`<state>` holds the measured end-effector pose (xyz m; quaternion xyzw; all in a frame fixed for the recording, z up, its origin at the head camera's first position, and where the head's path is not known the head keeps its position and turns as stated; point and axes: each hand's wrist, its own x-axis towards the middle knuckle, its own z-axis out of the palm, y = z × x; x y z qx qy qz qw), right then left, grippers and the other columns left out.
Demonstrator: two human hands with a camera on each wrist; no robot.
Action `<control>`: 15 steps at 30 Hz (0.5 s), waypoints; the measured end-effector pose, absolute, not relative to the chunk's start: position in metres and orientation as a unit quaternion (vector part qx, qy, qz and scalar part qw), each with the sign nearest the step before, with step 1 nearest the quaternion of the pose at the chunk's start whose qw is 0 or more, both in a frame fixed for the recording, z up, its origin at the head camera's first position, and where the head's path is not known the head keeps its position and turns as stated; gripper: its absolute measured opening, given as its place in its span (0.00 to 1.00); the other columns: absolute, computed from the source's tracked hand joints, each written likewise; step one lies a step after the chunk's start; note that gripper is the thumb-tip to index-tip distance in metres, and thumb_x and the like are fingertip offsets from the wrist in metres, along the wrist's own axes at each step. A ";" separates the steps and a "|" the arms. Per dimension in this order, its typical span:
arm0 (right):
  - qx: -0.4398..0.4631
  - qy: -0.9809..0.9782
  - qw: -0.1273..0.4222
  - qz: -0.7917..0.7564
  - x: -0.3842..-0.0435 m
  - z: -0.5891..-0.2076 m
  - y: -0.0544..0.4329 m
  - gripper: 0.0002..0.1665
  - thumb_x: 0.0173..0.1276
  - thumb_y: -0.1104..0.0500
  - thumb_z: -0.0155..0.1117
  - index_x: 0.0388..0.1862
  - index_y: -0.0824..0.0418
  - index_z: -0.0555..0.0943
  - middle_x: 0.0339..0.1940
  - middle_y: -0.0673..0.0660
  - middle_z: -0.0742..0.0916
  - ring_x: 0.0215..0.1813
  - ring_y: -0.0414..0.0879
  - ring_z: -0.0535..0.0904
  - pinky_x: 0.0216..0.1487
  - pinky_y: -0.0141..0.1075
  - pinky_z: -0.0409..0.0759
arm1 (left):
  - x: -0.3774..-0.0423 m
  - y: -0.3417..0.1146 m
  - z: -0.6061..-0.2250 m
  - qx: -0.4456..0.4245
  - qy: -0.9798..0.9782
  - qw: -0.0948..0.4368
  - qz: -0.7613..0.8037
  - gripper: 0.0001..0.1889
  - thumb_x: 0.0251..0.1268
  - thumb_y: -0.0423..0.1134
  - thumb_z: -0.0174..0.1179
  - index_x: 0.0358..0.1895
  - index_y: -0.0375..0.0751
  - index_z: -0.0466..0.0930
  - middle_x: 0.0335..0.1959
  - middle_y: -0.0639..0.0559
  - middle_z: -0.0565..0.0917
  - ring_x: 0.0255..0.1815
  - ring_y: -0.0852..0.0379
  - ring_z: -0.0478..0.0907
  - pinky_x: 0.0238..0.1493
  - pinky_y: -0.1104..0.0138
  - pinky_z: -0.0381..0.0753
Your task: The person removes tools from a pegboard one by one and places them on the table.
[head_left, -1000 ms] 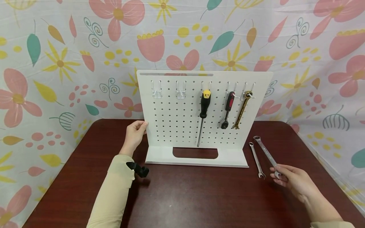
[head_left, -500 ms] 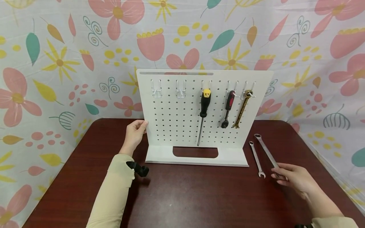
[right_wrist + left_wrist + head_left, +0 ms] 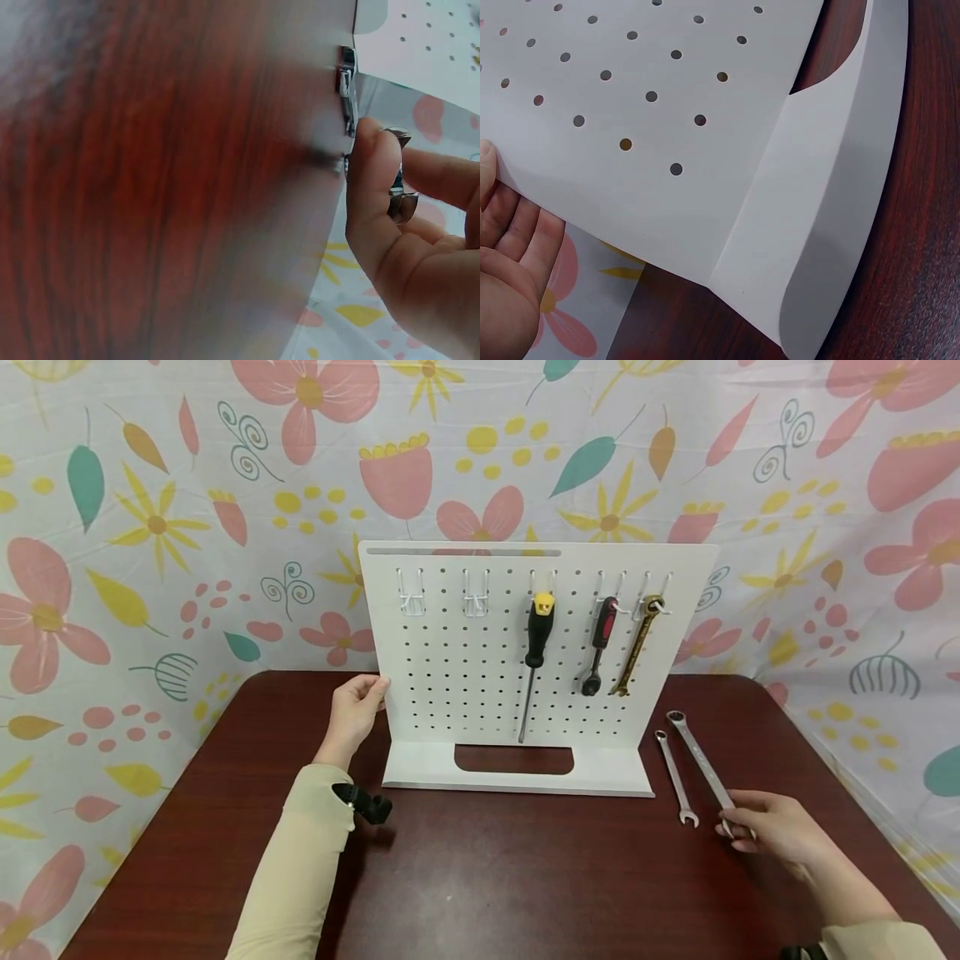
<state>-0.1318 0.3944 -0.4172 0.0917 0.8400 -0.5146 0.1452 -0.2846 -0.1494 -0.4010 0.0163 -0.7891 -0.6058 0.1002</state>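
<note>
Right hand (image 3: 776, 835) has shifted slightly, fingers pinching the larger wrench (image 3: 702, 766); left hand (image 3: 354, 710) grips the pegboard (image 3: 495, 681) by its side edge.

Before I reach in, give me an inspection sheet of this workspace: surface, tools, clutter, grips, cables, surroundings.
Surface: dark reddish-brown tabletop, glossy, with some glare.
Job's things: white pegboard stands on its base; screwdriver, ratchet and gold wrench hang from its hooks; the two leftmost hooks bear no tool. Small wrench lies on the tabletop, beside the large wrench.
Clutter: nothing seen.
Grips: left grip pinches the pegboard's left edge; right grip pinches the large wrench's near end. Whether its far end touches the tabletop, I cannot tell.
Cables: nothing seen.
Surroundings: floral-patterned backdrop behind the table.
</note>
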 end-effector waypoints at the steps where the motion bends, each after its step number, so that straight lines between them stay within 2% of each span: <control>1: 0.094 0.846 0.146 -0.504 -0.132 -0.417 0.394 0.35 0.73 0.64 0.50 0.67 0.86 0.49 0.31 0.48 0.85 0.31 0.37 0.81 0.33 0.34 0.85 | -0.285 -0.149 -0.401 0.016 -0.789 0.101 -0.606 0.19 0.68 0.51 0.55 0.45 0.36 0.79 0.31 0.50 0.77 0.36 0.58 0.76 0.51 0.58 0.82; 6: 0.096 0.873 0.160 -0.451 -0.132 -0.415 0.394 0.34 0.73 0.62 0.48 0.67 0.83 0.52 0.31 0.50 0.82 0.31 0.38 0.76 0.34 0.34 0.82 | -0.284 -0.149 -0.401 0.012 -0.789 0.105 -0.605 0.19 0.68 0.50 0.56 0.44 0.35 0.80 0.30 0.50 0.77 0.35 0.59 0.76 0.48 0.61 0.83; 10: 0.093 0.882 0.166 -0.432 -0.133 -0.413 0.394 0.35 0.72 0.61 0.49 0.67 0.83 0.52 0.35 0.53 0.84 0.33 0.39 0.78 0.35 0.35 0.82 | -0.284 -0.149 -0.400 0.012 -0.787 0.102 -0.608 0.19 0.68 0.50 0.56 0.44 0.35 0.79 0.31 0.50 0.77 0.35 0.59 0.76 0.50 0.59 0.83; 15: 0.084 0.890 0.166 -0.417 -0.134 -0.411 0.393 0.36 0.72 0.61 0.52 0.66 0.85 0.54 0.43 0.66 0.85 0.35 0.35 0.79 0.36 0.36 0.84 | -0.284 -0.149 -0.399 0.018 -0.787 0.098 -0.609 0.19 0.68 0.50 0.56 0.46 0.35 0.79 0.33 0.48 0.77 0.37 0.59 0.77 0.52 0.58 0.82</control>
